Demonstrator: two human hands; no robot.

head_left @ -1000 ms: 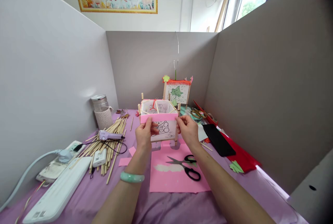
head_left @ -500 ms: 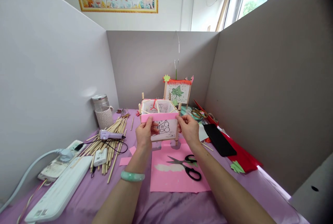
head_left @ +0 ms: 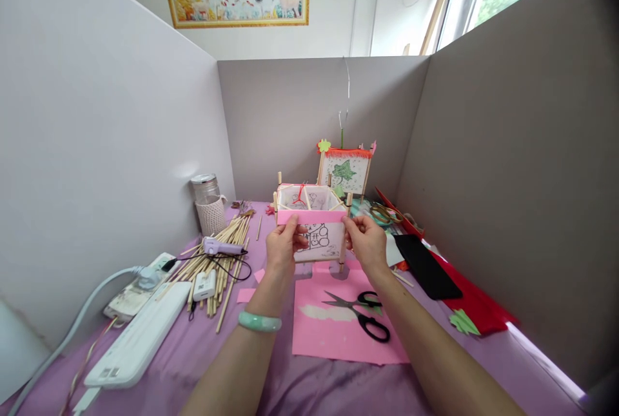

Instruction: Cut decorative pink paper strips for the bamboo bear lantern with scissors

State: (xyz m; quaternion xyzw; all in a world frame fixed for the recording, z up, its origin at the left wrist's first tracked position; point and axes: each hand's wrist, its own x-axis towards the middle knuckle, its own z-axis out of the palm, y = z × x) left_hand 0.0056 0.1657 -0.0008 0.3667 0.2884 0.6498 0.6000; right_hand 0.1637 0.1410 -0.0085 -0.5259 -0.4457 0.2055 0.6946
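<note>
A paper lantern [head_left: 319,240] with a wooden stick frame and line drawings on its white sides is in front of me. Across the top of its near side runs a pink paper strip [head_left: 316,216]. My left hand [head_left: 284,245] pinches the strip near its left end, thumb on the front. My right hand [head_left: 365,240] pinches the strip's right end by the corner post. Red string is tied where the sticks cross on top. Beneath lie a pink paper sheet [head_left: 309,342] and black-handled scissors [head_left: 362,314], blades apart.
A finished-looking lantern [head_left: 344,172] with a green leaf stands behind. Left are wooden sticks [head_left: 227,274], a lilac glue gun [head_left: 222,246], a power strip [head_left: 140,332] and a jar [head_left: 209,206]. Right are a black phone-like slab [head_left: 428,266] and red paper [head_left: 476,303]. Grey partitions surround the table.
The whole view has shifted, so everything appears farther right. Both hands keep their pinch on the pink strip at the lantern's top edge, with little other movement.
</note>
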